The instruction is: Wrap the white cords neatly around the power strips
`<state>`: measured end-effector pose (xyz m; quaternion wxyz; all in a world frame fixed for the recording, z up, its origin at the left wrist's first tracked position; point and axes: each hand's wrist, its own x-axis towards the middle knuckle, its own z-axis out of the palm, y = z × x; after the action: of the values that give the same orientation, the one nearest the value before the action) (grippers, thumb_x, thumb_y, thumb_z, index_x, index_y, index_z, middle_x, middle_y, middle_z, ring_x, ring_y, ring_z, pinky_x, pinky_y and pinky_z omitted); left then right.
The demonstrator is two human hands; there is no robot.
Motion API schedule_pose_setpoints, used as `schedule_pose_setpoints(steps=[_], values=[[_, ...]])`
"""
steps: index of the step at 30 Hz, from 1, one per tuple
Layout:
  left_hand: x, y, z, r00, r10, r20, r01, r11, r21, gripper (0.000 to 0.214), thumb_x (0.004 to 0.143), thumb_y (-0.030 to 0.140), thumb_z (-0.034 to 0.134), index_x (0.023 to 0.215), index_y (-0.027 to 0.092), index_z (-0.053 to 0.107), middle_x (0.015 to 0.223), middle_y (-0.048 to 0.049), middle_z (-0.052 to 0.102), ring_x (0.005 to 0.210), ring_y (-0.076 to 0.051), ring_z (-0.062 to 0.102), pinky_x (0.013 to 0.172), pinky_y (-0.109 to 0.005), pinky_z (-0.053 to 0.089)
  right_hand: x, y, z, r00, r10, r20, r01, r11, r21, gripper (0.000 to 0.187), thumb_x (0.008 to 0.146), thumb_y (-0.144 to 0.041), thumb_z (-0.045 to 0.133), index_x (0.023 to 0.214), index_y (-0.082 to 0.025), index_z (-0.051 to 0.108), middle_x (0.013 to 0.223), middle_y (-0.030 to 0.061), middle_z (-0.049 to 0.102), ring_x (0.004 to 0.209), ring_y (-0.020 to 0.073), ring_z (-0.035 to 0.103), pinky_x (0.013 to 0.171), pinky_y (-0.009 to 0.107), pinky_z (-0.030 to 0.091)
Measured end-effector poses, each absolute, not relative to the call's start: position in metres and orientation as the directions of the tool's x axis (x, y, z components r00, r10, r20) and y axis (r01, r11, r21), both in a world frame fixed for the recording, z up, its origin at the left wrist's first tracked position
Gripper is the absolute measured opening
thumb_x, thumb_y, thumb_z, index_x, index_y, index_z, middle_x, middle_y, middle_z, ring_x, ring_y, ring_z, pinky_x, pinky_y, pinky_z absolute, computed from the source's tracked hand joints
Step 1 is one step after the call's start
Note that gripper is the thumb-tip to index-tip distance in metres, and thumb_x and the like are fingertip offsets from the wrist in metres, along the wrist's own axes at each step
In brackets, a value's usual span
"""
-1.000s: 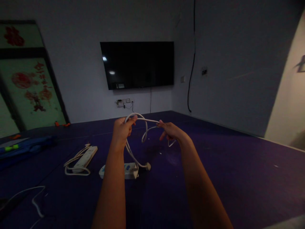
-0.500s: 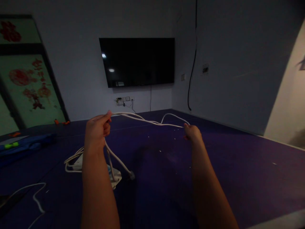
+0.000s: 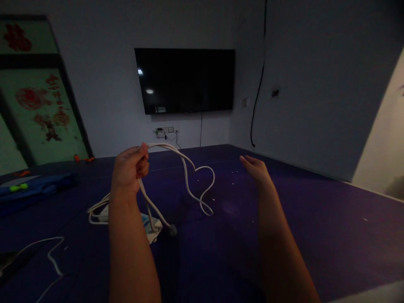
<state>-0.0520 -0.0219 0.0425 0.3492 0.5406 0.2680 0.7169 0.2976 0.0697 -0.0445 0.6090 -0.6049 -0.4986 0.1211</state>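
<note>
My left hand [image 3: 130, 168] is closed on a white power cord [image 3: 189, 181], held up at chest height. The cord arcs right from my fist and drops in a loose loop in mid-air. Below my left forearm the cord runs down to a white power strip [image 3: 151, 227] on the purple floor, with its plug [image 3: 172, 229] beside it. My right hand [image 3: 255, 168] hovers to the right of the loop, fingers stretched out, holding nothing.
A second power strip with coiled cord [image 3: 99, 212] lies left of my arm. Another white cable [image 3: 47, 248] trails at lower left. A blue item [image 3: 34, 191] lies by the left wall. A black TV [image 3: 184, 80] hangs above wall sockets [image 3: 166, 131].
My right hand has let go of the cord and opened. The stretched cord has fallen into a hanging loop. My left hand keeps its grip.
</note>
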Motion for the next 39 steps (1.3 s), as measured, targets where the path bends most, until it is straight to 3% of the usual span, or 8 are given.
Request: schedule_pose_setpoints(steps=[5,8,11,15,23,31,34,39], values=[[-0.028,-0.023,0.044,-0.098,0.769,0.632,-0.206,-0.637,0.743,0.032,0.070,0.034,0.068,0.048,0.016,0.052,0.037,0.0088,0.023,0.028,-0.001,0.018,0.030,-0.017,0.010,0.215,0.041,-0.003,-0.271,0.659,0.702,0.278,0.751,-0.599,0.086,0.065,-0.037,0.075,0.140,-0.025,0.035,0.138,0.0103,0.047,0.129,0.0224,0.041,0.107,0.040,0.030],[-0.023,-0.024,0.045,-0.107,0.752,0.651,-0.217,-0.656,0.722,0.032,0.070,0.034,0.067,0.048,0.017,0.052,0.037,0.0087,0.023,0.029,-0.001,0.018,0.030,-0.017,0.010,0.176,0.034,-0.003,-0.525,0.602,0.601,0.235,0.782,-0.577,0.109,0.050,-0.029,0.084,0.143,-0.027,0.027,0.133,0.0098,0.052,0.126,0.0226,0.043,0.106,0.040,0.030],[-0.025,-0.024,0.045,-0.158,0.729,0.666,-0.210,-0.684,0.699,0.034,0.068,0.036,0.070,0.047,0.017,0.052,0.036,0.0092,0.023,0.029,-0.001,0.018,0.030,-0.016,0.011,0.156,0.049,-0.019,-0.590,0.657,0.468,0.227,0.692,-0.685,0.080,0.060,-0.024,0.076,0.134,-0.018,0.045,0.099,0.0062,0.069,0.097,0.0201,0.063,0.088,0.036,0.046],[-0.031,-0.022,0.045,-0.246,0.707,0.663,-0.157,-0.704,0.692,0.034,0.064,0.037,0.073,0.046,0.016,0.052,0.034,0.0096,0.024,0.028,-0.001,0.020,0.029,-0.017,0.011,0.160,0.076,-0.040,-0.492,0.752,0.439,0.356,0.634,-0.687,0.027,0.074,-0.020,0.057,0.096,-0.012,0.070,0.079,0.0023,0.070,0.074,0.0146,0.062,0.071,0.027,0.047],[-0.024,-0.020,0.044,-0.248,0.722,0.646,-0.148,-0.687,0.711,0.031,0.064,0.033,0.072,0.046,0.016,0.053,0.033,0.0098,0.024,0.027,-0.001,0.019,0.030,-0.018,0.010,0.215,0.080,-0.044,-0.090,0.876,0.475,0.829,0.330,-0.452,0.029,0.078,-0.020,0.049,0.095,-0.018,0.072,0.070,0.0027,0.068,0.069,0.0164,0.061,0.060,0.022,0.039],[-0.005,-0.014,0.043,-0.214,0.773,0.597,-0.205,-0.633,0.746,0.033,0.065,0.033,0.072,0.047,0.017,0.050,0.033,0.0102,0.025,0.026,-0.001,0.020,0.029,-0.018,0.010,0.247,0.073,-0.048,0.292,0.833,0.470,0.863,-0.018,-0.505,0.038,0.081,-0.027,0.049,0.116,-0.029,0.063,0.106,0.0083,0.069,0.099,0.0262,0.061,0.077,0.030,0.043],[-0.006,-0.008,0.041,-0.214,0.798,0.564,-0.252,-0.602,0.757,0.035,0.063,0.036,0.073,0.048,0.017,0.049,0.034,0.0107,0.026,0.026,-0.001,0.021,0.028,-0.017,0.010,0.251,0.075,-0.046,0.344,0.811,0.474,0.802,0.009,-0.597,0.035,0.084,-0.028,0.045,0.114,-0.027,0.064,0.105,0.0104,0.069,0.098,0.0260,0.062,0.077,0.031,0.043],[-0.011,0.002,0.038,-0.268,0.797,0.541,-0.304,-0.603,0.737,0.040,0.062,0.044,0.074,0.052,0.017,0.046,0.035,0.0120,0.024,0.026,0.000,0.019,0.028,-0.016,0.012,0.250,0.077,-0.036,0.205,0.806,0.555,0.569,0.363,-0.738,0.033,0.083,-0.015,0.040,0.099,-0.014,0.068,0.084,0.0093,0.071,0.087,0.0189,0.064,0.074,0.025,0.045]])
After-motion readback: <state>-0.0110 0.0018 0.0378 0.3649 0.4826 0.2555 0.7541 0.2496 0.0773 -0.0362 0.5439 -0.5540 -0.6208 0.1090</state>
